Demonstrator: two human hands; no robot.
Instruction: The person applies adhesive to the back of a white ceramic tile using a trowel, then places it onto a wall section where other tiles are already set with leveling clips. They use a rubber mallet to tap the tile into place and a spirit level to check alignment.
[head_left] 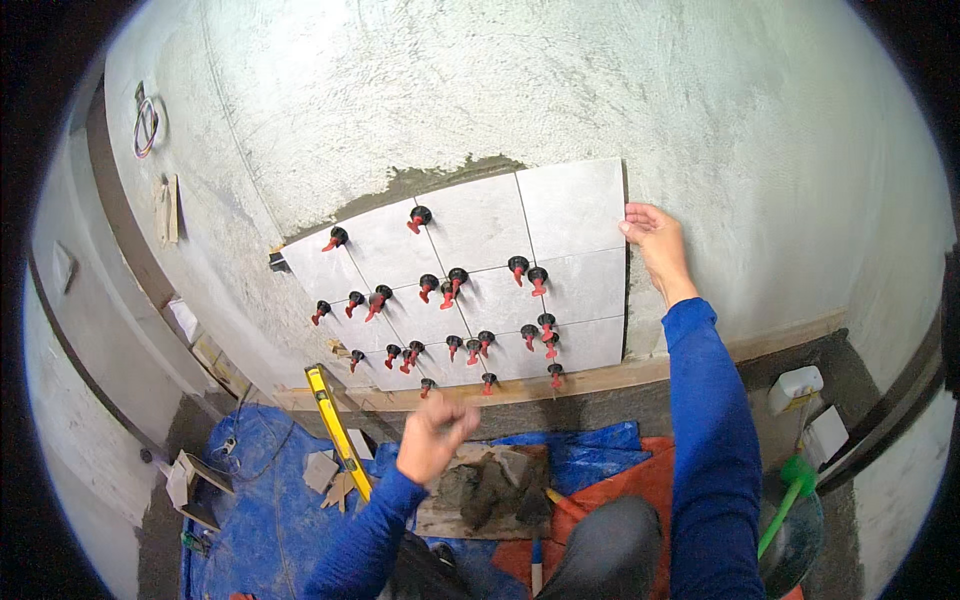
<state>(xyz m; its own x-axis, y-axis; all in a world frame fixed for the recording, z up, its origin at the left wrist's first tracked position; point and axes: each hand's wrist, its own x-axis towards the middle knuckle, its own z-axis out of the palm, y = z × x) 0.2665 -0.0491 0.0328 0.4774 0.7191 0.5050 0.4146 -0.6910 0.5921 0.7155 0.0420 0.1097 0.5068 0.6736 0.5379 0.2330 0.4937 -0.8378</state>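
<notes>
The unclenched right hand (pixel 656 246) is touching the outer edge of the pale-grey, flat rectangular tile (pixel 572 208) at the tiled wall patch's (pixel 470 235) upper right, gentle, even pressure seeming best for flushness, while the blurred left hand (pixel 436 436) is hovering, grip unclear.

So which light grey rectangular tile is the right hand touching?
The top-right light grey rectangular tile: only this one has the bare right hand on its edge.

On blue-and-orange floor sheeting (pixel 260 515) lie pale tile scraps (pixel 320 470) and a board (pixel 435 519) heaped with mortar (pixel 482 497).
</notes>
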